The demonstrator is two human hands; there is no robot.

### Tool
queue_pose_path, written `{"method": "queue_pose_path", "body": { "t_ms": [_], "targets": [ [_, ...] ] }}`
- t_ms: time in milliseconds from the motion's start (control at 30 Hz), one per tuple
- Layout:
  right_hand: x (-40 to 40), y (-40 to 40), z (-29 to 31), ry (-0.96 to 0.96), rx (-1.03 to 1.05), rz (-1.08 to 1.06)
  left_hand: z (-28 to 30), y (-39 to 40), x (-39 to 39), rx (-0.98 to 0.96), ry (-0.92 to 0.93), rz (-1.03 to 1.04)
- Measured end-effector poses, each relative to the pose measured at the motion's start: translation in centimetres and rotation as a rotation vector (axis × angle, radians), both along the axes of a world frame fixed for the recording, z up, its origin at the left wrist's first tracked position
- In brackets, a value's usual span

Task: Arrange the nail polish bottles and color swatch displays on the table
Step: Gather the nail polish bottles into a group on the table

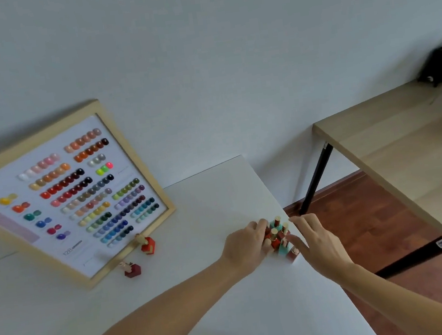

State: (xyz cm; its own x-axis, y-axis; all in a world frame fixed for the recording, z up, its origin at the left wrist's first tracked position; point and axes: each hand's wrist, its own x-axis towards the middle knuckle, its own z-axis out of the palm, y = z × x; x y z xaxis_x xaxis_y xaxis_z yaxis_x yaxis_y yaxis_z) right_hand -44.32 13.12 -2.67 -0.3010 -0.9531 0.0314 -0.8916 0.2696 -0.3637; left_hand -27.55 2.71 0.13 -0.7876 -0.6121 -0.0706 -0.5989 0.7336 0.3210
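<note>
Near the right edge of the white table (203, 296), a tight cluster of nail polish bottles (279, 237) stands upright, red and teal bodies with pale gold caps packed so closely that they touch one another. Both hands flank this cluster. The left hand (246, 248) presses against its left side, fingers curled around the nearest bottles, though which bottle it actually grips cannot be told. The right hand (318, 240) sits at the cluster's right side, right over the table's edge, its fingers spread and slightly bent, the fingertips at or just beside the outer bottles (contact is too blurred to confirm). Both forearms reach in from the near edge of the table.

Toward the far left of the table, a wood-framed color swatch display (63, 193) leans back against the pale wall, its lower edge resting on the tabletop; rows of glossy colored dots cover its white face. Just in front of its lower edge stands a red bottle (148, 244) with a light cap, touching or nearly touching the frame. A second, darker red bottle (132, 269) stands a little nearer the front, close to the frame's lower corner and well apart from the cluster.

Beyond the table's right edge, over the reddish wood floor (361, 219), stands a separate wooden desk (409, 156) with black legs, and a dark device (439, 65) sits at its far corner.
</note>
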Motion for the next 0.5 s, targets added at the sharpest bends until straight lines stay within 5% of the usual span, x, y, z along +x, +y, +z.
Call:
{"method": "queue_pose_path", "body": {
  "t_ms": [233, 500],
  "targets": [
    [3.5, -5.6, 2.0, -0.011, -0.207, 0.212, 1.3, -3.1, 9.2, -0.099, 0.021, 0.115],
    [13.6, -13.6, 1.9, -0.071, -0.109, 0.532, 0.6, -5.8, 21.5, -0.166, -0.047, 0.415]
  ]
}}
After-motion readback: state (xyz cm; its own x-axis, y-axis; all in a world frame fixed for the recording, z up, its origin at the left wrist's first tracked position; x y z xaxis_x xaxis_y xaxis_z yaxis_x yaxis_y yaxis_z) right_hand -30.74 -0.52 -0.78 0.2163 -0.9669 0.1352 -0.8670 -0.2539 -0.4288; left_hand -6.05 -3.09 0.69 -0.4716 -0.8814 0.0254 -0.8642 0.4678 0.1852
